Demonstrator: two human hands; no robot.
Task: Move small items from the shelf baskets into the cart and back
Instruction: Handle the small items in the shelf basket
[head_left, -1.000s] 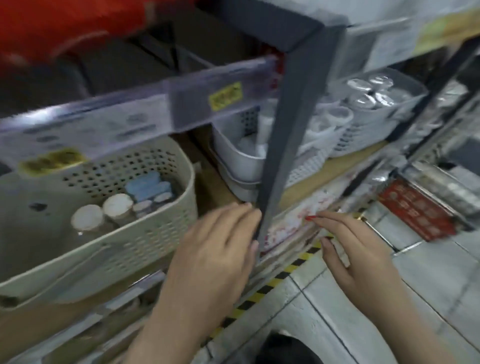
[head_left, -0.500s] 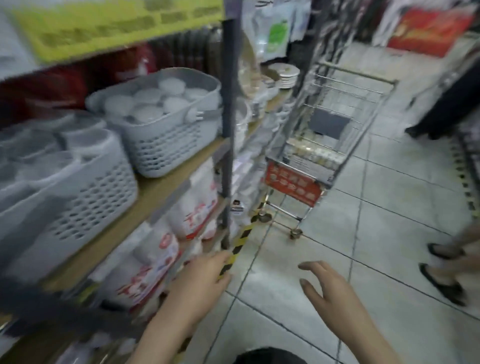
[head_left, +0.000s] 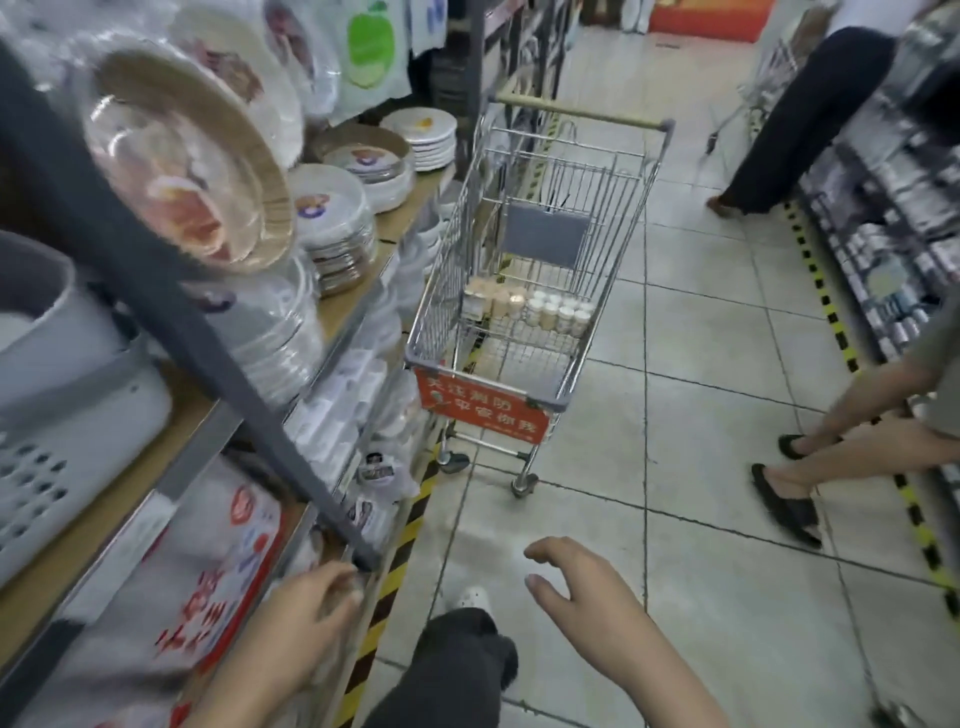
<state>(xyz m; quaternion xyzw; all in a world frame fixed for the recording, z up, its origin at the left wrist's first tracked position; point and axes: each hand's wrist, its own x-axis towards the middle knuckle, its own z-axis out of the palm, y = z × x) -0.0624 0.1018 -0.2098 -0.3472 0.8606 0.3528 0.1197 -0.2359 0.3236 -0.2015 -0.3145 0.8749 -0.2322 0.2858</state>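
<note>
At the far left a pale grey perforated plastic shelf basket (head_left: 57, 415) sits on the wooden shelf board (head_left: 171, 457), its rim close to the board's front edge. A dark grey metal shelf upright (head_left: 208, 332) slants down across the view to the yellow-and-black striped floor tape (head_left: 395, 566) along the shelving's foot. The left hand (head_left: 306, 618) is low beside that upright's base, fingers loosely curled and holding nothing. The right hand (head_left: 582, 587) hovers over bare pale floor tiles (head_left: 727, 519), fingers spread and slightly bent, empty. Ahead, the silver wire shopping cart (head_left: 540, 270) stands just beside the shelf edge, with small white-capped bottles (head_left: 558, 312) standing on its floor. Open tile lies between the hands and the cart. At the right, a bystander's legs in black sandals (head_left: 789, 499) stand near the opposite shelving.
</note>
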